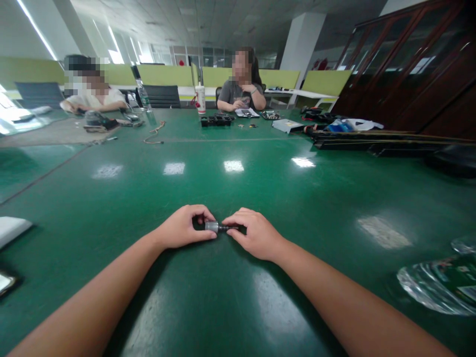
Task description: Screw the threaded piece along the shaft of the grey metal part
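A small silvery metal cylinder with a dark, thin ridged shaft [211, 226] lies sideways between my hands, at or just above the green tabletop [201, 287]. My left hand [185, 227] curls round the cylinder end, thumb in front and fingers behind. On the other side, my right hand [255, 232] pinches the dark shaft between thumb and fingers. The shaft points right, and its far end is partly hidden by that hand. I cannot make out its exact kind.
A clear plastic bottle [441, 282] lies at the right edge. White [13, 229] and dark-rimmed [6, 282] objects stand at the left edge. Across the table sit two people [241, 96], with a white bottle [201, 99], black parts [216, 120] and long dark strips [345, 139].
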Demonstrator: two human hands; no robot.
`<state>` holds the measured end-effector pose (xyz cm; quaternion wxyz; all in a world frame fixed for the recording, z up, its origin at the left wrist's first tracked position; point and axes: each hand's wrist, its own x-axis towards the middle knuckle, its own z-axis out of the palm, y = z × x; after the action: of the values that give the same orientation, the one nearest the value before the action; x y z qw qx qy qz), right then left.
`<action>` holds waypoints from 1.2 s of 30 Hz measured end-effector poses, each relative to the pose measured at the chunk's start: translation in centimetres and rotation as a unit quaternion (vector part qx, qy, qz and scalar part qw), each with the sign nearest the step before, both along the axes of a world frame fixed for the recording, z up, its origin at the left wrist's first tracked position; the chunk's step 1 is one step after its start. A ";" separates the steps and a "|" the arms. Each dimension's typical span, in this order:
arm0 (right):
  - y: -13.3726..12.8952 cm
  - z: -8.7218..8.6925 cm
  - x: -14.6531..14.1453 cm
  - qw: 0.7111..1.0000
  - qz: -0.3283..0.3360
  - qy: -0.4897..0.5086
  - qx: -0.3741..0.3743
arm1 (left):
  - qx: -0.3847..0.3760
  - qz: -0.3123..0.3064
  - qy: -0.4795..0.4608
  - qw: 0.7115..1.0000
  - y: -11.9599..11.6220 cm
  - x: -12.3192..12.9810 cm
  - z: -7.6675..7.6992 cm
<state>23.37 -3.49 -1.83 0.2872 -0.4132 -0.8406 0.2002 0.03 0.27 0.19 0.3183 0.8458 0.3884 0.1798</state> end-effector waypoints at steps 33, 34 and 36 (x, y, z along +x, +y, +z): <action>0.1 0.5 -0.1 1.000 -0.007 -0.015 -0.009 | 0.025 -0.006 0.023 0.999 0.0 -0.1 -0.1; 0.1 0.5 -0.1 1.000 -0.007 -0.015 -0.008 | 0.025 -0.006 0.022 0.999 0.0 -0.1 -0.1; 0.1 0.5 -0.1 1.000 -0.007 -0.014 -0.009 | 0.024 -0.004 0.018 1.000 0.0 -0.1 -0.1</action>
<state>23.28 -3.42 -1.30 0.2732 -0.4248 -0.8397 0.1998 -0.04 0.25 0.14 0.2919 0.8580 0.3858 0.1726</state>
